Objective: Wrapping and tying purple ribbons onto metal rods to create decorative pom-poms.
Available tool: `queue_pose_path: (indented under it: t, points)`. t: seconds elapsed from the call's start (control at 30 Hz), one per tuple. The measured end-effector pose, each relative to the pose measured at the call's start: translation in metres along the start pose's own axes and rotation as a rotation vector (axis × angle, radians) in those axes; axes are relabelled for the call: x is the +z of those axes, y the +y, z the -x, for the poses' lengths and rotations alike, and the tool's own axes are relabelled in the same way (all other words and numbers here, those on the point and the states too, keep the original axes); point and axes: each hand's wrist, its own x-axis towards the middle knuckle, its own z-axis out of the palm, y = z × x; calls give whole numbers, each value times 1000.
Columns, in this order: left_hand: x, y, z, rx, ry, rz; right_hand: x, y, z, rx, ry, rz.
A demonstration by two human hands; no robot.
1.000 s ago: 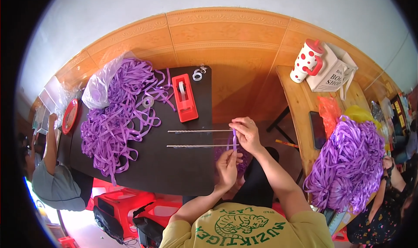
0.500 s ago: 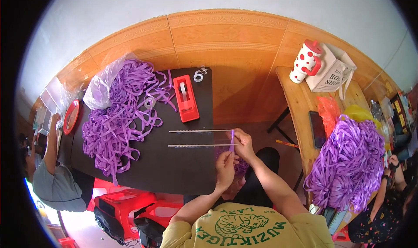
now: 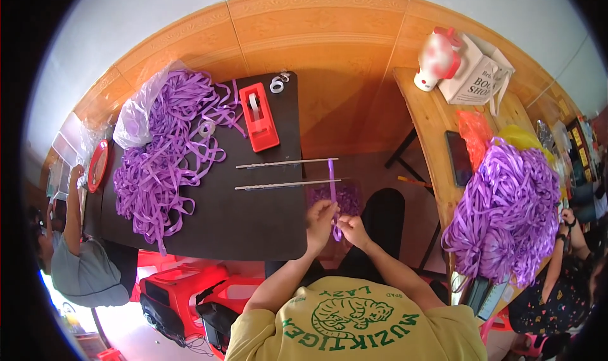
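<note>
Two thin metal rods stick out side by side past the right edge of the black table. A strip of purple ribbon loops over the rods' right ends and runs back toward me. My left hand is closed on the ribbon, fingertips pinching it just in front of the nearer rod. Close beside it, my right hand is also closed, gripping the ribbon lower down, where a short loop hangs between both hands. The fingertips partly hide the ribbon there.
On the black table lie a tangled purple ribbon heap, a red tape dispenser and small tape rolls. To the right, a wooden table bears another ribbon heap, a phone and a bag. People sit at both sides.
My right hand has left the rods' ends and come back toward me, beside my left hand. The ribbon is now drawn out longer from the rods. The whole view has shifted slightly.
</note>
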Motion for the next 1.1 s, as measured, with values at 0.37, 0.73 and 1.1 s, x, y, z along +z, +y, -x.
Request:
queue_pose_path:
  t: [0.37, 0.73, 1.1]
  points:
    - [-4, -28, 0, -46, 23, -28, 11, 44, 1, 76, 6, 123]
    - [-30, -115, 10, 63, -6, -523, 9, 79, -9, 438, 44, -322]
    - [-35, -127, 17, 44, -1, -712, 14, 62, -13, 606, -23, -168]
